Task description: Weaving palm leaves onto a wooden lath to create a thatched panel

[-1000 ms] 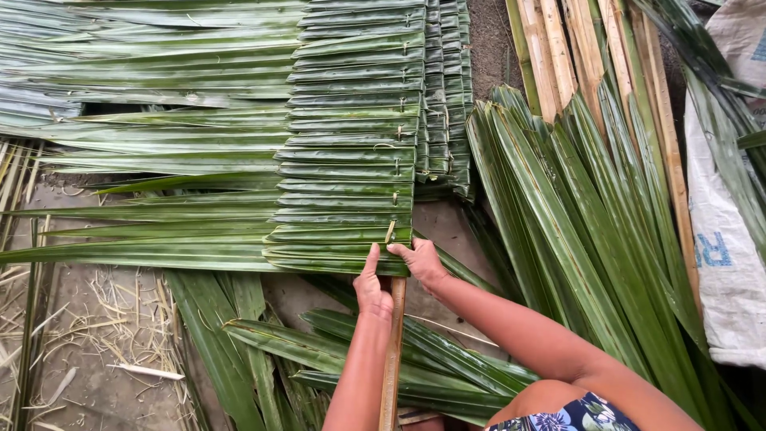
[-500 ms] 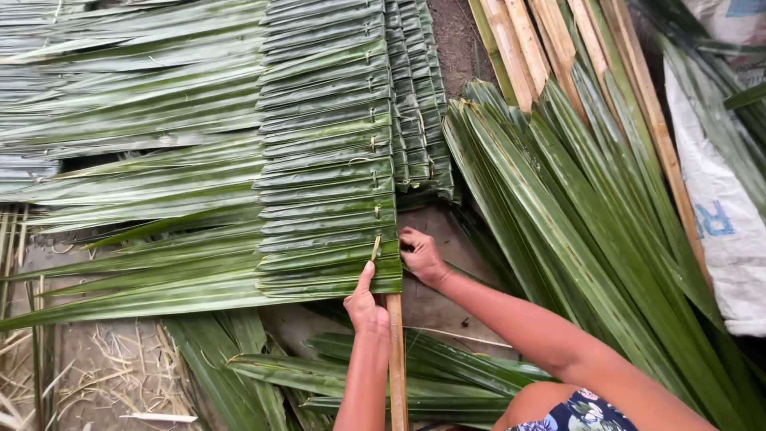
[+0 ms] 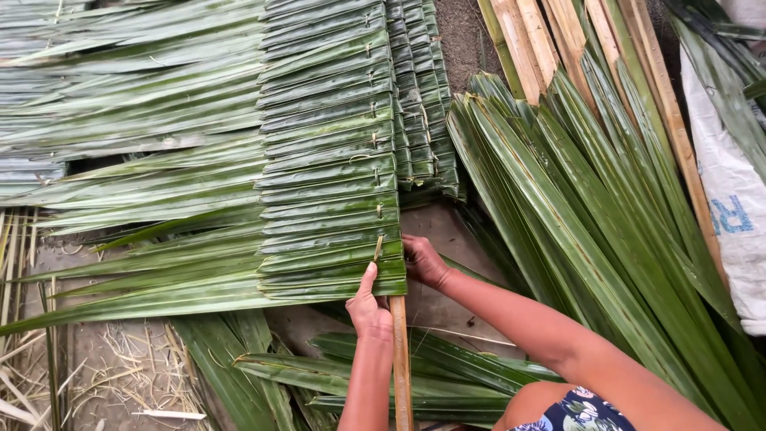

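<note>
Item: woven panel of folded palm leaves (image 3: 331,160), lying flat on the ground at centre, its overlapping green strips pinned in a row along a wooden slat (image 3: 400,359) that juts out toward the person. Change since half a second ago: the left hand (image 3: 369,307) has slid up the slat, thumb now pressing the newest leaf's lower edge, while the right hand (image 3: 423,259) stays closed, pinching the panel's corner beside a thin stitching sliver (image 3: 378,247); the latest fold appears seated. Adjacent: loose palm fronds (image 3: 590,231) to the right.
</note>
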